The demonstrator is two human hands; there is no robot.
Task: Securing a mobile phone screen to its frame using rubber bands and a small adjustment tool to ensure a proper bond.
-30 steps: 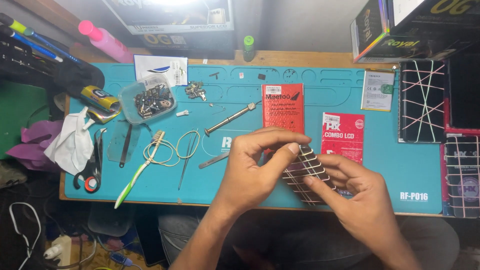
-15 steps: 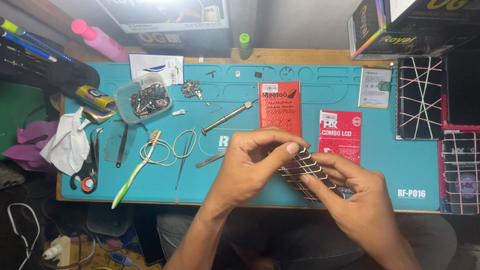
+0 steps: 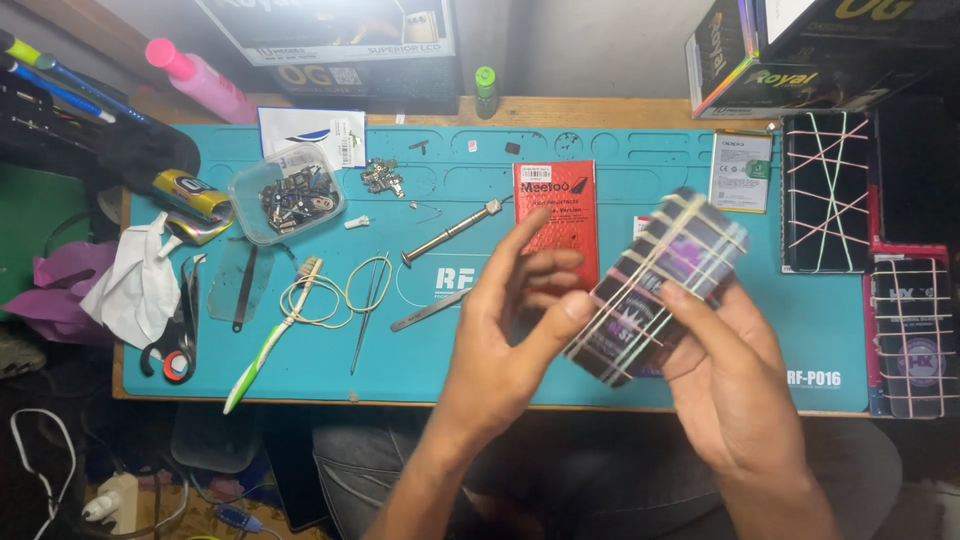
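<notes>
Phone: phone (image 3: 655,290) wrapped in crossed rubber bands, held tilted above the front part of the mat, between both hands, screen side up and glossy.
Mat: teal work mat (image 3: 620,160) covers most of the desk top; its back edge has moulded trays.
Boxes: 1 dark box (image 3: 790,60) stands at the back right, another (image 3: 340,35) at the back centre.
Banded phones: 2 more phones bound with bands lie at the right, 1 (image 3: 830,190) on the mat edge, 1 (image 3: 915,335) nearer the front.
Right hand: right hand (image 3: 740,390) grips the phone from below and the right, index finger laid across its lower face, thumb hidden behind.
Left hand: left hand (image 3: 510,330) is half open, thumb tip touching the phone's left edge, fingers spread and lifted clear above the red packet.
Packet: red packet (image 3: 557,215) lies flat on the mat, partly behind the left fingers.
Tissue: white tissue (image 3: 135,280) is crumpled at the left edge, by the scissors (image 3: 175,345).
Tub: clear tub (image 3: 288,193) holds small metal parts.
Toothbrush: toothbrush (image 3: 265,345) lies slanted, left of the wire loop (image 3: 345,290).
Screwdriver: metal screwdriver (image 3: 450,230) lies slanted at mid mat.
Tweezers: tweezers (image 3: 428,310) rest just left of the left hand.
</notes>
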